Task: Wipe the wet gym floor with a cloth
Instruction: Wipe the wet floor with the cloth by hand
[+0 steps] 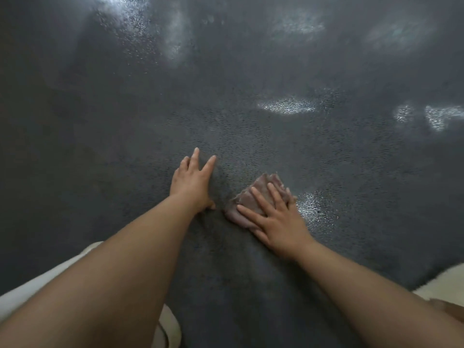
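Observation:
A dark, textured gym floor (251, 71) fills the view, with shiny wet patches on it. A crumpled pinkish-brown cloth (253, 199) lies on the floor just right of centre. My right hand (276, 219) presses flat on the cloth with straight, spread fingers. A glistening wet patch (313, 209) lies directly right of the cloth. My left hand (192, 183) rests flat on the bare floor to the left of the cloth, fingers spread and holding nothing.
More wet, reflective patches sit further off: one ahead (286, 106), one at the right edge (431, 116), and several blurred ones along the top. My light-coloured clothing (30, 290) shows at the lower left and lower right corners.

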Demonstrator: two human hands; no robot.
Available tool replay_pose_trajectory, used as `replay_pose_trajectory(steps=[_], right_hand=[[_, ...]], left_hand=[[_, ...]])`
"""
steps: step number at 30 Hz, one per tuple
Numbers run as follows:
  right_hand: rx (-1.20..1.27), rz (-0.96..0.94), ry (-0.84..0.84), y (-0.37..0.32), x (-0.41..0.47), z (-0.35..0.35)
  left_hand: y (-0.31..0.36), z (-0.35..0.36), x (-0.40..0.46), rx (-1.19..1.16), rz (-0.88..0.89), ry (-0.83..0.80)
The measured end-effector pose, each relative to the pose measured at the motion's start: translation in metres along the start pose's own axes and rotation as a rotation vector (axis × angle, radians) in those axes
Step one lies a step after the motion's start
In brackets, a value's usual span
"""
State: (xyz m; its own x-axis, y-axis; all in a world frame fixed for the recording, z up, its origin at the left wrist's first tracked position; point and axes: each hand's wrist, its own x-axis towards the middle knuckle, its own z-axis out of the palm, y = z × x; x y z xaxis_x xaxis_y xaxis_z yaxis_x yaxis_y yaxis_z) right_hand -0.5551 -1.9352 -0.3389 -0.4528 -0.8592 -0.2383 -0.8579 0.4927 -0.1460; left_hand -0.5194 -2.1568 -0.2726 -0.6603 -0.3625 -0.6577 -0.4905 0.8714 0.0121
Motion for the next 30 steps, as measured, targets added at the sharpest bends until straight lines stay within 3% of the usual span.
replay_pose_trajectory(steps=[3, 9, 12, 15, 19, 25, 30], right_hand=[[-0.037, 0.142, -0.013, 0.034, 0.018, -0.011], [0.160, 0.778, -0.024, 0.063, 0.064, -0.037], [0.262, 0.975, 0.011, 0.048, 0.101, -0.045], [0.279, 1.059, 0.049, 0.037, 0.136, -0.050], [0.266, 0.954, 0.038, 0.023, 0.180, -0.060], [0.158, 0.385, -0.078, -0.038, 0.209, -0.068], [0.067, 0.139, -0.039, -0.071, 0.159, -0.045]], left_hand=[[-0.008, -0.006, 0.008, 0.001, 0.000, -0.011], [-0.032, -0.018, 0.024, -0.068, -0.016, 0.018], [-0.048, -0.015, 0.026, -0.125, -0.060, 0.044], [-0.060, -0.011, 0.025, -0.140, -0.057, 0.072], [-0.068, -0.007, 0.024, -0.142, -0.054, 0.141], [-0.075, -0.007, 0.027, -0.182, -0.088, 0.164], [-0.084, -0.009, 0.025, -0.157, -0.061, 0.119]])
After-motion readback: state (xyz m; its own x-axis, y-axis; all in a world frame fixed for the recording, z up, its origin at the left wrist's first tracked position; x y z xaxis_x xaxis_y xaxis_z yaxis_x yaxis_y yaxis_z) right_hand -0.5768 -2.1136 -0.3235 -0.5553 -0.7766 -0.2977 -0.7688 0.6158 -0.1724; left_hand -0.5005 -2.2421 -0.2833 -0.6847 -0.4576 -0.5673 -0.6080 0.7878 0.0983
